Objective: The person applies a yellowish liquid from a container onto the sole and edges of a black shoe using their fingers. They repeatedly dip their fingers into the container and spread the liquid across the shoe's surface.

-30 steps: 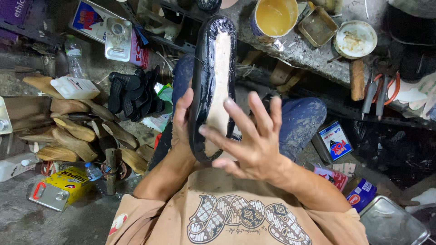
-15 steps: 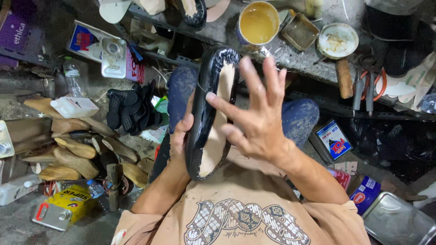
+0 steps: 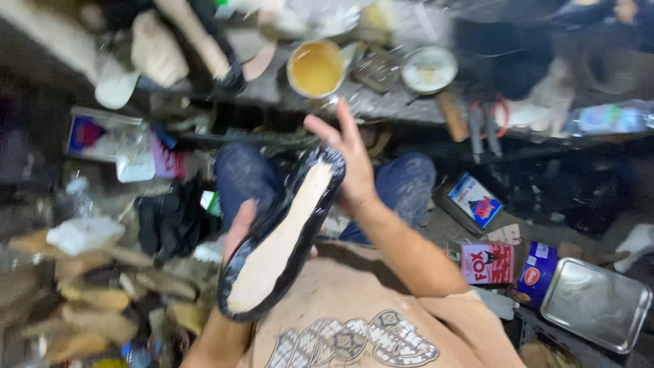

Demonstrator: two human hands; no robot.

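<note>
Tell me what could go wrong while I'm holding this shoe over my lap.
The shoe rests only between your left hand at its side and right hand at the tip, so it could slip. The open pot of yellow glue sits just past your right fingers; a bump might spill it.

Pretty cluttered spot. Up top on the counter (image 3: 409, 109) there's a round tin of yellowish glue (image 3: 315, 68), a small rectangular dish (image 3: 374, 67) just beside it, and a shallow white bowl (image 3: 428, 69) further right. A tool with orange-red handles (image 3: 485, 123) lies near the counter edge. Lower right: a blue-and-white flat tin (image 3: 475, 200), a red-and-white can (image 3: 488, 263), a blue can (image 3: 536, 271) touching it, and a shiny metal tray (image 3: 597, 304). On the left, a heap of black material (image 3: 174, 217) and a blurry pile of tan wooden shoe forms (image 3: 95, 300). More pale shoe shapes (image 3: 158, 48) sit top left.
</note>
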